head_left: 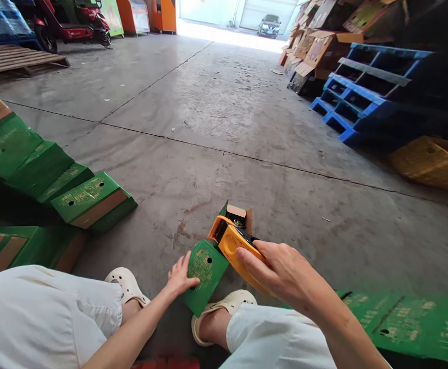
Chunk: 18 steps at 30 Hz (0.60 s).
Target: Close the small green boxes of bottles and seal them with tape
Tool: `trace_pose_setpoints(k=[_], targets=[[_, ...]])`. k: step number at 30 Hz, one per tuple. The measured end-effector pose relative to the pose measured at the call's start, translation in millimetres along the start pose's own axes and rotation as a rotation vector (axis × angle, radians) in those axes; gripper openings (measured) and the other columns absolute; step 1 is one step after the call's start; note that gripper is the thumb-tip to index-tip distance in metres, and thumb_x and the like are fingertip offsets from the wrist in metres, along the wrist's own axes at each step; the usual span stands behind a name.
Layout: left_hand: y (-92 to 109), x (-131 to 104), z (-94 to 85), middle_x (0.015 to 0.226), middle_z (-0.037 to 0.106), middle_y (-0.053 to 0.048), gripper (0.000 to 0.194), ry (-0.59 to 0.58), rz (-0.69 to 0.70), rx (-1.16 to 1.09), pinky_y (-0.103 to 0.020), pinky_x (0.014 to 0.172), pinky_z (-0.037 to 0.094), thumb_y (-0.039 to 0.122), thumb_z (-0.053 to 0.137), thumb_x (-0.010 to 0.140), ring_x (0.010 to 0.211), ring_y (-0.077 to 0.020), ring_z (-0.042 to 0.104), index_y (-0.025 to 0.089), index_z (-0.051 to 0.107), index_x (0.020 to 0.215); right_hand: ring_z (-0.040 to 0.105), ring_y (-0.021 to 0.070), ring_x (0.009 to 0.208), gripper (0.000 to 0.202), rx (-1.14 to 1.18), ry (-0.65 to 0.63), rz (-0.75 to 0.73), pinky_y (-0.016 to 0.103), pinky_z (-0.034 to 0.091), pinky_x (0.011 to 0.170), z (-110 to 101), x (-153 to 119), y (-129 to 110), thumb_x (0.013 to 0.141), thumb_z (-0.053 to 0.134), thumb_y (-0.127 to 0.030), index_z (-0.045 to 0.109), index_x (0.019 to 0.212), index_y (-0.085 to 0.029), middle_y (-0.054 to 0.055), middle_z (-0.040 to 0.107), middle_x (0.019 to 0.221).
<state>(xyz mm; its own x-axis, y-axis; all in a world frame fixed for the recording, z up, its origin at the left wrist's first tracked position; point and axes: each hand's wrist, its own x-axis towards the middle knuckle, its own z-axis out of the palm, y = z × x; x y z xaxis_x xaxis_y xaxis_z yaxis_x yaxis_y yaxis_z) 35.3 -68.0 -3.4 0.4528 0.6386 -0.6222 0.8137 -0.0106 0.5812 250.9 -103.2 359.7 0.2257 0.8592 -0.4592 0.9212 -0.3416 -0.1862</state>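
Observation:
A small green carton (207,266) with gold printing and round holes stands on the floor between my feet. Its far end has raised flaps (240,211), and something dark and leafy shows inside. My left hand (180,277) rests on the carton's left edge, fingers spread. My right hand (276,264) is wrapped round the handle of a yellow and black label gun (233,243). The gun's front end is over the carton, beside the open flaps; whether it touches cannot be seen.
Green cartons are stacked at left (93,197), and another green carton (412,320) lies at lower right. Blue pallets (357,100), a yellow basket (433,161) and piled cardboard boxes (316,48) stand at right. A red scooter (72,28) and a wooden pallet (16,56) are far left.

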Motion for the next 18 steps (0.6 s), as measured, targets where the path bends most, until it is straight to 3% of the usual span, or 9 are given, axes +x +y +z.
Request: trace_pose_setpoints(k=[3, 7, 9, 12, 18], targets=[[23, -2, -4.1, 0.181, -0.009, -0.003, 0.120, -0.061, 0.131, 0.274, -0.069, 0.118, 0.040, 0.019, 0.078, 0.072, 0.165, -0.0426, 0.014, 0.048, 0.015, 0.170, 0.060, 0.0180, 0.063, 0.047, 0.011, 0.026, -0.021, 0.030, 0.027, 0.058, -1, 0, -5, 0.105, 0.047, -0.053, 0.057, 0.070, -0.023, 0.007, 0.071, 0.075], [39, 3, -16.7, 0.179, -0.019, -0.004, 0.134, -0.152, 0.195, 0.435, -0.067, 0.111, 0.050, 0.013, 0.084, 0.062, 0.159, -0.0501, 0.028, 0.052, 0.013, 0.169, 0.062, 0.0192, 0.064, 0.049, 0.047, 0.026, -0.059, 0.029, 0.029, 0.057, 0, -5, -6, 0.104, 0.044, -0.055, 0.056, 0.069, -0.024, 0.007, 0.072, 0.075], [47, 8, -19.2, 0.178, -0.024, -0.006, 0.142, -0.171, 0.193, 0.500, -0.070, 0.107, 0.052, 0.016, 0.091, 0.055, 0.154, -0.0572, 0.033, 0.054, 0.014, 0.168, 0.062, 0.0199, 0.063, 0.050, 0.062, 0.034, -0.082, 0.029, 0.030, 0.055, 3, -6, -4, 0.104, 0.042, -0.057, 0.055, 0.068, -0.024, 0.008, 0.072, 0.075], [57, 16, -18.2, 0.175, -0.033, -0.004, 0.144, -0.213, 0.141, 0.565, -0.076, 0.100, 0.054, 0.028, 0.100, 0.048, 0.151, -0.0664, 0.028, 0.054, 0.023, 0.167, 0.062, 0.0211, 0.062, 0.051, 0.079, 0.041, -0.099, 0.029, 0.032, 0.055, 6, -6, 2, 0.102, 0.041, -0.060, 0.055, 0.067, -0.025, 0.008, 0.073, 0.074], [72, 33, -17.3, 0.175, -0.033, -0.006, 0.134, -0.212, 0.145, 0.552, -0.080, 0.092, 0.056, 0.048, 0.101, 0.043, 0.144, -0.0696, 0.036, 0.047, 0.039, 0.162, 0.064, 0.0227, 0.063, 0.051, 0.100, 0.023, -0.108, 0.030, 0.034, 0.056, 7, -6, 6, 0.099, 0.040, -0.063, 0.054, 0.067, -0.026, 0.008, 0.071, 0.072]])
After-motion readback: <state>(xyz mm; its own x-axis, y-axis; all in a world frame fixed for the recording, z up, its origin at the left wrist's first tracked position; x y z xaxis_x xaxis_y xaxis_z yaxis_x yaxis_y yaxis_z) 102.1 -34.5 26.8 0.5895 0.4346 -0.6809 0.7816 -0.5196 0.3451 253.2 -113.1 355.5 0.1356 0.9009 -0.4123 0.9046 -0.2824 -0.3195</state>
